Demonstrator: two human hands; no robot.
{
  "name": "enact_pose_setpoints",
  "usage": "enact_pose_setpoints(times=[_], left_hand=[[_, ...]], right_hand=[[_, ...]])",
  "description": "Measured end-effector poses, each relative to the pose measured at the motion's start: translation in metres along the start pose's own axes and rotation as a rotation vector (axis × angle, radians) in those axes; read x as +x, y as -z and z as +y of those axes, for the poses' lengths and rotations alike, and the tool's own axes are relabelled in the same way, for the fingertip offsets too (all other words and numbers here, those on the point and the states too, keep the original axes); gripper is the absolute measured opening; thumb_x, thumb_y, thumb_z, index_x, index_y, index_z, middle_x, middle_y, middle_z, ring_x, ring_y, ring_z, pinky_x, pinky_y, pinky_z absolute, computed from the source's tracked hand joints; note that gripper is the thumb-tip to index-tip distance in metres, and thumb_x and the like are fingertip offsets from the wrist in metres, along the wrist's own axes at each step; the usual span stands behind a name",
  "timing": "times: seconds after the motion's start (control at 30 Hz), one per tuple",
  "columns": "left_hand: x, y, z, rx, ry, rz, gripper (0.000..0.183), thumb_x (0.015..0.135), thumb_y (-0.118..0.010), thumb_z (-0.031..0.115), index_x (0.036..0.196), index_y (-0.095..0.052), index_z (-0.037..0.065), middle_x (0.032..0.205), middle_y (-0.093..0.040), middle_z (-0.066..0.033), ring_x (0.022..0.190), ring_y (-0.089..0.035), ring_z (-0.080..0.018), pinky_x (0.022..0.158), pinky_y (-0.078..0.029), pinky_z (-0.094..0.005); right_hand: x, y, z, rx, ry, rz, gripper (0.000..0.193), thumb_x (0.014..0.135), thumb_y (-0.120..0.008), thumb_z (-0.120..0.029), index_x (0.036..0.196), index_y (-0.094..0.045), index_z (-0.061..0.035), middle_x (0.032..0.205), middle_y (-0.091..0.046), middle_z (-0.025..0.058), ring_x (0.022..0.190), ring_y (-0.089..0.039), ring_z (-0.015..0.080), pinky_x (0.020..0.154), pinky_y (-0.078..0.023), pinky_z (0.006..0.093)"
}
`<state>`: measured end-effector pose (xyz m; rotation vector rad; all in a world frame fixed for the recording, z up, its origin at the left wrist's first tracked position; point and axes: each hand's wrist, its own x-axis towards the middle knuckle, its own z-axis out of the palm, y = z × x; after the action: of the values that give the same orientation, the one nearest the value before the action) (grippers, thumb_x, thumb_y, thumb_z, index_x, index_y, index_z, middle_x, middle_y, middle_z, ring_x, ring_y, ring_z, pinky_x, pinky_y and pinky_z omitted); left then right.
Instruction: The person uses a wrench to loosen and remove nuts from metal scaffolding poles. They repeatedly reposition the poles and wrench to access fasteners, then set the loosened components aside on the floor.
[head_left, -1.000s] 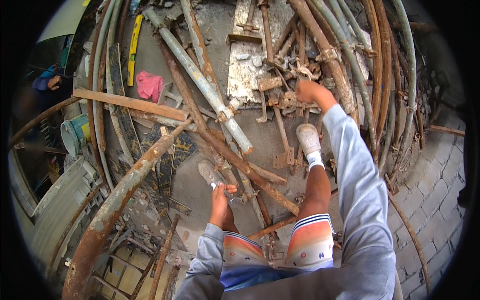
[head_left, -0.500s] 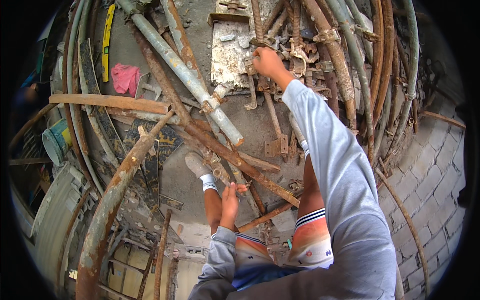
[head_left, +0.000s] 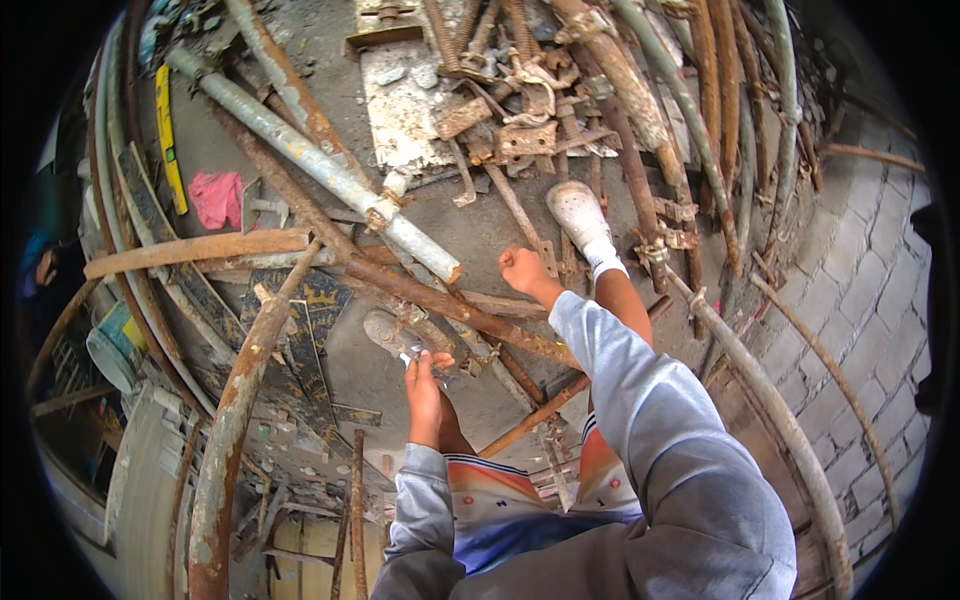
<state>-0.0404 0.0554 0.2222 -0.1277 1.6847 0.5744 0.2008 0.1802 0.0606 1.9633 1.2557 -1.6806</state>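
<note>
My right hand (head_left: 530, 275) is curled closed over the ground, beside the plate end of a rusty metal bar (head_left: 516, 208). Whatever its fingers may hold is hidden. My left hand (head_left: 424, 395) is above my left shoe (head_left: 388, 332), its fingers apart and nothing clearly held in them. Close by, a long rusty pipe (head_left: 450, 306) slants across the ground. Ahead of both hands lies a heap of rusty scaffold clamps (head_left: 528, 139) and threaded rods (head_left: 437, 35), partly on a pale, dirty board (head_left: 398, 120).
A galvanised pipe (head_left: 300, 142) crosses the ground at far left, near a yellow spirit level (head_left: 170, 140) and a pink cloth (head_left: 216, 198). A bucket (head_left: 112, 352) stands at left. Several long pipes (head_left: 735, 130) rise on the right beside block paving (head_left: 860, 330).
My right hand has drawn back from the clamp heap toward my body. The view has shifted to the right. My right shoe has come into sight, and the left hand's fingers have spread.
</note>
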Motion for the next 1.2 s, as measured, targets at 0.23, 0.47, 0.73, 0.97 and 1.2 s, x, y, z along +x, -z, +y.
enact_pose_setpoints(times=[0.23, 0.47, 0.73, 0.97, 1.2], left_hand=[[0.0, 0.008, -0.002, -0.043, -0.012, -0.018, 0.028, 0.108, -0.049, 0.03, 0.111, -0.059, 0.004, 0.102, -0.072, -0.0112, 0.093, -0.071, -0.0211, 0.082, -0.051, -0.033], [-0.003, 0.011, 0.003, 0.037, -0.015, -0.05, 0.026, 0.107, -0.05, 0.03, 0.108, -0.057, 0.005, 0.103, -0.07, -0.013, 0.094, -0.069, -0.0229, 0.081, -0.05, -0.0361], [0.004, 0.021, 0.053, 0.123, -0.143, -0.21, 0.025, 0.107, -0.05, 0.032, 0.105, -0.052, 0.007, 0.104, -0.069, -0.0141, 0.096, -0.068, -0.0255, 0.085, -0.049, -0.0383], [0.016, 0.036, 0.158, 0.346, -0.305, -0.433, 0.032, 0.106, -0.054, 0.036, 0.103, -0.059, 0.004, 0.102, -0.072, -0.0144, 0.097, -0.07, -0.0233, 0.084, -0.051, -0.0357], [0.004, 0.091, 0.21, 0.544, -0.44, -0.331, 0.029, 0.106, -0.054, 0.034, 0.108, -0.057, 0.006, 0.106, -0.069, -0.0131, 0.099, -0.069, -0.0259, 0.087, -0.05, -0.0379]], right_hand=[[0.005, 0.006, 0.029, 0.077, -0.122, 0.082, 0.02, 0.085, -0.064, -0.015, 0.101, -0.071, -0.004, 0.1, -0.073, 0.0217, 0.099, -0.07, 0.0394, 0.087, -0.055, 0.0465], [0.02, 0.04, 0.05, 0.238, -0.024, 0.419, 0.016, 0.085, -0.065, -0.016, 0.096, -0.069, -0.0046, 0.086, -0.074, 0.0152, 0.082, -0.072, 0.0318, 0.078, -0.055, 0.0406], [-0.05, 0.137, 0.113, 0.358, 0.098, 0.768, 0.022, 0.085, -0.068, -0.018, 0.102, -0.071, -0.005, 0.095, -0.074, 0.0191, 0.089, -0.071, 0.033, 0.082, -0.055, 0.0394], [-0.32, 0.064, 0.25, 0.78, -0.341, 0.996, 0.017, 0.094, -0.068, -0.016, 0.106, -0.072, -0.0052, 0.093, -0.073, 0.0054, 0.081, -0.067, 0.0119, 0.075, -0.055, 0.0311], [-0.294, -0.012, 0.251, 0.723, -0.279, 0.98, 0.02, 0.09, -0.068, -0.016, 0.106, -0.072, -0.0054, 0.091, -0.075, 0.011, 0.085, -0.071, 0.0198, 0.076, -0.056, 0.0344]])
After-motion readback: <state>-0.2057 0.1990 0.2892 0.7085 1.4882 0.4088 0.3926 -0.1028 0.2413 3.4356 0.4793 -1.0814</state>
